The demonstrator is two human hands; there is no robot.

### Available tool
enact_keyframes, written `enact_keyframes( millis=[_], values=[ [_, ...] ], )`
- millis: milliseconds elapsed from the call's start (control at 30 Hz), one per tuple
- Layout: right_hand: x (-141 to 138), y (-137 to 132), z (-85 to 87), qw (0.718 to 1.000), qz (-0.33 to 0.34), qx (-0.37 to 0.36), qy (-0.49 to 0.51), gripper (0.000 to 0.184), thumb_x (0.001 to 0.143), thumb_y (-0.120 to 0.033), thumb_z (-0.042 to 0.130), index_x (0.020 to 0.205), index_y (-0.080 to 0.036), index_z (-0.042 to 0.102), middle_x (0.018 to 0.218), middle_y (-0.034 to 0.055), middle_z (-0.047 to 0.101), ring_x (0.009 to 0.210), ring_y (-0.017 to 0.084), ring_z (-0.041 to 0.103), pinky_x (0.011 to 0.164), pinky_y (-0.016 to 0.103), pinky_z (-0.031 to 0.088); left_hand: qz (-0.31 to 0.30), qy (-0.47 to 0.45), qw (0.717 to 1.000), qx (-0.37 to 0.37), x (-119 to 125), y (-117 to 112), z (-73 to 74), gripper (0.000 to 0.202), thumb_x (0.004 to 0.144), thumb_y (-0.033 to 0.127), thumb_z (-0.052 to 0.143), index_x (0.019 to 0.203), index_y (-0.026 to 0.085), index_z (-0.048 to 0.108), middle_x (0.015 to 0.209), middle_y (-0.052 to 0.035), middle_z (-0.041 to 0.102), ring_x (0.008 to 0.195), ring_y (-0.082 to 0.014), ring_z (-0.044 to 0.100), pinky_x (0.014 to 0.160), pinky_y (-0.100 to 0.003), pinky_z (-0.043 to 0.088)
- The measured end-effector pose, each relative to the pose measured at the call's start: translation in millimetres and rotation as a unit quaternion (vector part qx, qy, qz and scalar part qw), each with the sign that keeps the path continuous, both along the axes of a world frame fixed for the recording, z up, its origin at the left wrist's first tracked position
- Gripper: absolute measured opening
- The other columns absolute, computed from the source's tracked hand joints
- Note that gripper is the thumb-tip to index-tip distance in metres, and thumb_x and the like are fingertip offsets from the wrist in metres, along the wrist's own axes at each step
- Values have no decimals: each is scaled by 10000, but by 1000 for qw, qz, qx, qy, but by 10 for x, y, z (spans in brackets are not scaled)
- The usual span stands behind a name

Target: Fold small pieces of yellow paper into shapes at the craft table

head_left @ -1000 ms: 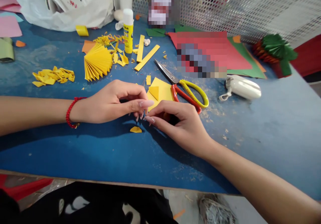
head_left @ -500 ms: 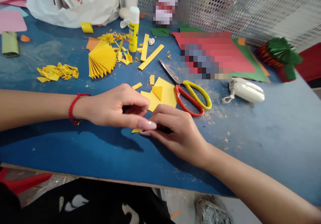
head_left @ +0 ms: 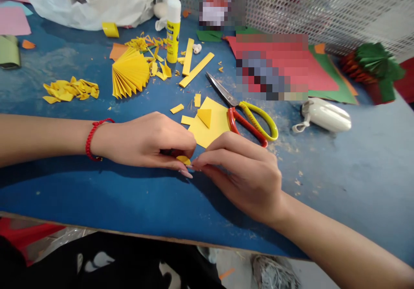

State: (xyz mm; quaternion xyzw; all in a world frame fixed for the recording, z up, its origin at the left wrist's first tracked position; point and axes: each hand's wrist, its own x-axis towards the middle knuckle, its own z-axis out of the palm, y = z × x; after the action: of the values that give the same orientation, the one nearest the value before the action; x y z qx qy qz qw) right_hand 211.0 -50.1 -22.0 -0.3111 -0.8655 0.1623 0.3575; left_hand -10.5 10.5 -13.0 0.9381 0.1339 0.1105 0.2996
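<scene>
My left hand (head_left: 147, 141), with a red cord bracelet at the wrist, and my right hand (head_left: 246, 174) meet fingertip to fingertip low over the blue table (head_left: 97, 194). Both pinch one small yellow paper scrap (head_left: 183, 160). Just behind the fingers lies a yellow paper sheet (head_left: 208, 125) with a small folded triangle on it. Red-and-yellow scissors (head_left: 246, 114) rest beside that sheet, blades pointing away from me.
A pleated yellow paper fan (head_left: 129, 72), a heap of yellow folded bits (head_left: 71, 89), yellow strips (head_left: 196, 69) and a glue stick (head_left: 173, 30) lie further back. A white plastic bag (head_left: 90, 0), red and green sheets (head_left: 320, 80), a white device (head_left: 325, 115) and a green-red paper form (head_left: 371, 67) ring the area.
The small yellow scrap that lay on the table below my fingers is now pinched between both hands. My right hand has closed in toward the left.
</scene>
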Motion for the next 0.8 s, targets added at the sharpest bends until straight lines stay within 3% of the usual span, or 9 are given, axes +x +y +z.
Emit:
enact_keyframes(
  millis=[167,400,600,800],
  values=[
    [-5,9,-2,1000,13,1,-15,177,962,-129,564,834,-177,677,796,37,653,711,125,603,646,258,487,10,-15,998,-60,11,11,3,183,928,319,537,784,293,647,708,-8,649,654,-172,580,602,-299,471],
    [-9,68,38,987,82,-140,-14,60,917,-229,592,931,-177,618,897,68,662,831,180,598,749,319,488,20,-44,994,-97,-9,40,-6,175,873,355,614,724,298,686,706,-24,685,621,-176,591,595,-282,506],
    [-13,96,46,983,115,-143,-26,148,968,-283,551,913,-164,621,895,75,666,822,178,583,769,325,466,8,-71,990,-126,34,45,14,152,819,244,675,672,285,678,673,1,681,574,-156,575,556,-248,489],
    [-2,121,14,980,128,-153,-21,152,982,-249,527,914,-163,633,902,72,653,834,169,572,770,310,465,-1,-60,990,-132,47,54,32,184,841,259,664,657,272,671,630,5,648,553,-149,567,528,-253,456]
  ],
)
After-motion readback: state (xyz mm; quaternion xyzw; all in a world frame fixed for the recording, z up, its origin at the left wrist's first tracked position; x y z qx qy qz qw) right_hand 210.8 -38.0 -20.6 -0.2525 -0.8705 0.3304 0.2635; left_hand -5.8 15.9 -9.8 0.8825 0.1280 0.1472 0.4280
